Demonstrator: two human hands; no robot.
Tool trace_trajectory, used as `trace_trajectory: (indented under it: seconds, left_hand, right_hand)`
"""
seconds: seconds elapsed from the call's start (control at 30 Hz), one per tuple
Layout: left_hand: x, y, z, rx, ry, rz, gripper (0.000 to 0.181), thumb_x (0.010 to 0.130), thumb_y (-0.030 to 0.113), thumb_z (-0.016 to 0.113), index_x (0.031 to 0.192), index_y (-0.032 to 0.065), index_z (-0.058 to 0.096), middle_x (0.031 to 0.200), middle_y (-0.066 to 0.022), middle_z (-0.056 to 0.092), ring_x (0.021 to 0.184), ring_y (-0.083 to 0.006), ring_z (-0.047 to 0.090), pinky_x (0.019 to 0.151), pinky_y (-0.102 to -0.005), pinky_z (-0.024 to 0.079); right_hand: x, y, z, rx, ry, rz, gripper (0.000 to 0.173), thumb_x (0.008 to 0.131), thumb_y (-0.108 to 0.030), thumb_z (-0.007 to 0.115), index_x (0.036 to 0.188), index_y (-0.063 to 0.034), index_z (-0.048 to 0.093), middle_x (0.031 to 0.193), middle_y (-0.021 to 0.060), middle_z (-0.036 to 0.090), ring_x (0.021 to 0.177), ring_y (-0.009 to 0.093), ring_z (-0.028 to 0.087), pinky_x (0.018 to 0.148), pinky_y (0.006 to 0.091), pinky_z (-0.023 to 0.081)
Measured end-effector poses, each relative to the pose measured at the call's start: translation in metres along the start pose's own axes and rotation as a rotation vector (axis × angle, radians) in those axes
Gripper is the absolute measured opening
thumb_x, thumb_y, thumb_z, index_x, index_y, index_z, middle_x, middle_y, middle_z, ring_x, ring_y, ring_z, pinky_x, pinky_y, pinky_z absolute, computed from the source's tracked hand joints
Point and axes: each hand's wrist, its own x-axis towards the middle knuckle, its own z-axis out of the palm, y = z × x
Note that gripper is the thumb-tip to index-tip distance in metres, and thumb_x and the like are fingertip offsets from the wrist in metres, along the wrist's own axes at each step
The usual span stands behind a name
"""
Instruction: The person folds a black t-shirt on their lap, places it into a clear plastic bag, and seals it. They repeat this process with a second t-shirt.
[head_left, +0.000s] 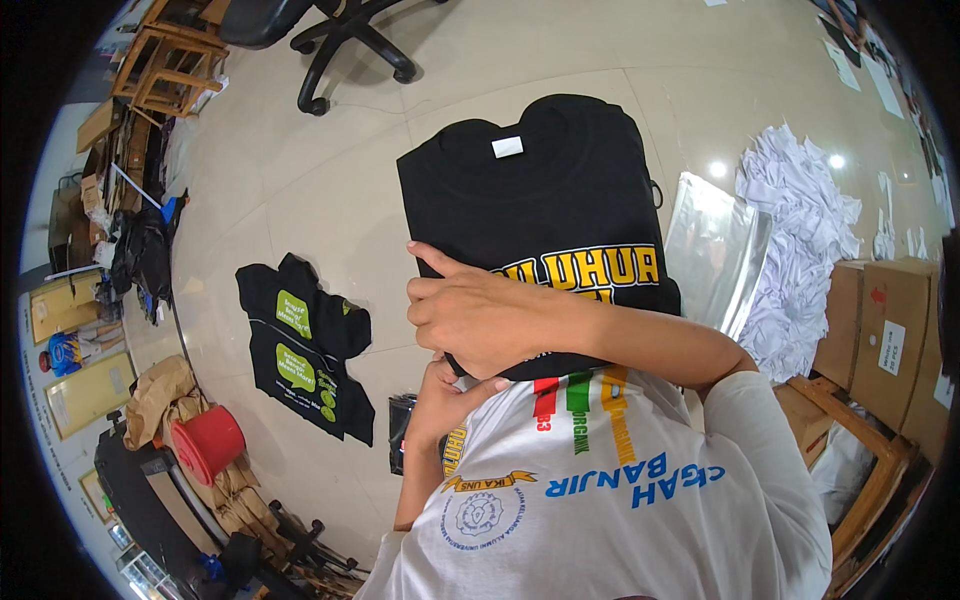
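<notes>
A folded black T-shirt (525, 202) with yellow and white lettering and a white neck label lies in front of my chest, its collar away from me. Across its left edge reaches my right hand (472, 311), its fingers curled on the fabric and the thumb and index finger spread apart. Below, close to my body, my left hand (450, 401) is at the shirt's lower left corner; my right hand partly covers it, so its grip is unclear. The lower part of the shirt is hidden by my forearm.
Black printed shirts (307, 352) lie on the tiled floor at left. Clear plastic sleeves (709, 240) and a heap of white cloth (795, 225) are at right, near cardboard boxes (885, 330). A wheeled chair base (341, 37) stands beyond; a red bucket (210, 442) is lower left.
</notes>
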Motion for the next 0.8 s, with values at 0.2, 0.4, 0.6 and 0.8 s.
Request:
trace_trajectory:
  seconds: [0.2,0.4,0.6,0.8]
  left_hand:
    - [0.009,0.049,-0.007,-0.171,-0.062,-0.094,0.047,0.088,0.018,0.089,0.127,-0.0003,0.07,0.12,-0.0078,0.075,0.121,-0.0156,0.063,0.1,-0.0338,0.052]
    - [0.012,0.064,0.006,-0.031,-0.05,-0.106,0.059,0.093,0.025,0.085,0.14,-0.002,0.061,0.134,-0.0132,0.069,0.126,-0.0212,0.063,0.105,-0.0368,0.051]
    - [0.007,0.056,0.006,-0.069,0.012,-0.125,0.052,0.096,0.024,0.082,0.137,-0.0039,0.064,0.131,-0.0092,0.072,0.12,-0.0161,0.063,0.103,-0.0337,0.05]
    - [-0.013,0.027,0.015,-0.196,0.313,-0.081,0.027,0.103,0.023,0.074,0.106,-0.0031,0.075,0.113,-0.0089,0.072,0.101,-0.0151,0.062,0.088,-0.0314,0.049]
  right_hand:
    - [-0.001,0.003,0.011,0.033,0.061,-0.012,0.02,0.071,-0.011,0.073,0.087,-0.0037,0.082,0.093,0.0079,0.072,0.108,0.026,0.064,0.132,0.0592,0.018]
    - [-0.003,0.004,0.02,0.041,0.07,-0.031,0.02,0.076,-0.013,0.071,0.09,-0.0032,0.081,0.099,0.0105,0.071,0.113,0.027,0.062,0.131,0.0604,0.02]
    - [-0.007,0.015,0.036,0.052,0.193,-0.032,0.022,0.08,-0.012,0.067,0.095,-0.0019,0.08,0.099,0.0113,0.069,0.114,0.027,0.062,0.13,0.0605,0.022]
    - [-0.007,0.023,0.047,0.015,0.232,0.009,0.018,0.081,-0.007,0.063,0.091,-0.0007,0.076,0.104,0.0091,0.066,0.116,0.023,0.059,0.13,0.0618,0.022]
